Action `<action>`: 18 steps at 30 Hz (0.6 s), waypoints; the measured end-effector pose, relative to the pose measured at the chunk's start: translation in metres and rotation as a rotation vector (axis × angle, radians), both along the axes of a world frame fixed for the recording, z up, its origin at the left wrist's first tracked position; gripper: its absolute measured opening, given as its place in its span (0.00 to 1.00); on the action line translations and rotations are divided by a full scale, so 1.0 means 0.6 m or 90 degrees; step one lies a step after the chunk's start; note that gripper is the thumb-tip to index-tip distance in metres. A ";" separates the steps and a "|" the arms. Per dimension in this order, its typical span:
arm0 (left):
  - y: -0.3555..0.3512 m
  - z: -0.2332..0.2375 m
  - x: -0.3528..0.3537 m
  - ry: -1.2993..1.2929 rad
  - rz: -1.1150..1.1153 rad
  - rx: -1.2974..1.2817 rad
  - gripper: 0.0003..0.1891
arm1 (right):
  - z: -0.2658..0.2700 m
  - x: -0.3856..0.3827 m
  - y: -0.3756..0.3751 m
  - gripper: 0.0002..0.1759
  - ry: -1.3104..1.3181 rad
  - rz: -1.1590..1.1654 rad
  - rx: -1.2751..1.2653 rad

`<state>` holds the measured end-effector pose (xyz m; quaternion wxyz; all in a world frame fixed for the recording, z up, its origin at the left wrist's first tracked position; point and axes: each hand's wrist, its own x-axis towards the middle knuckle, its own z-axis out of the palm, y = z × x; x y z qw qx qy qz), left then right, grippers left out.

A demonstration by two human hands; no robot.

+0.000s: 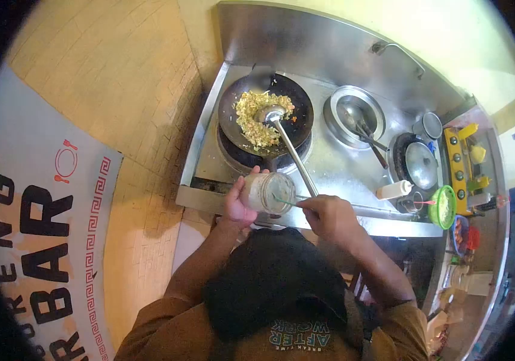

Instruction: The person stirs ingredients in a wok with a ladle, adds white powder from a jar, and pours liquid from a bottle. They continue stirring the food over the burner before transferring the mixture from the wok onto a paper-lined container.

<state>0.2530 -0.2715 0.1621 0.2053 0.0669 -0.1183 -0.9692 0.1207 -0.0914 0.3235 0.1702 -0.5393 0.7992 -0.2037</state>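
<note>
My left hand (240,203) is wrapped round a clear jar (276,194), held tilted in front of the stove edge with its mouth toward my right hand. My right hand (331,218) pinches a thin green spoon (290,203) whose end is inside the jar. Just beyond the hands, a dark wok (303,114) on the burner holds chopped, fried food (256,123). A metal ladle (293,150) rests in the wok, its long handle reaching down toward my right hand.
Right of the wok stand a metal pot (333,120) with utensils, a lidded pan (420,165), a metal cup (431,125), a squeeze bottle (394,190) and a green basket (438,218). Printed banner (58,210) at left.
</note>
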 end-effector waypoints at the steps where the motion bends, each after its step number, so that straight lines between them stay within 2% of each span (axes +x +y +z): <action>1: -0.002 0.001 -0.002 0.005 0.000 0.002 0.27 | 0.002 -0.005 -0.003 0.12 -0.065 -0.026 0.022; 5: -0.005 -0.001 0.003 -0.006 0.003 0.022 0.27 | -0.010 -0.012 0.004 0.12 -0.269 -0.116 0.047; 8: -0.007 -0.003 0.007 0.000 0.002 0.023 0.28 | -0.057 -0.024 0.018 0.12 -0.403 -0.141 -0.019; 11: -0.008 0.007 0.006 -0.034 0.021 0.010 0.32 | -0.085 -0.027 0.022 0.12 -0.425 -0.141 -0.059; 14: -0.014 0.008 0.004 -0.007 0.022 -0.012 0.33 | -0.068 -0.019 0.021 0.12 -0.484 -0.190 -0.048; 17: -0.020 0.009 0.006 0.015 0.011 -0.006 0.32 | -0.064 -0.023 0.019 0.11 -0.431 -0.169 -0.051; 18: -0.020 0.011 0.008 -0.005 0.017 -0.029 0.32 | -0.055 -0.020 0.016 0.11 -0.289 -0.140 -0.057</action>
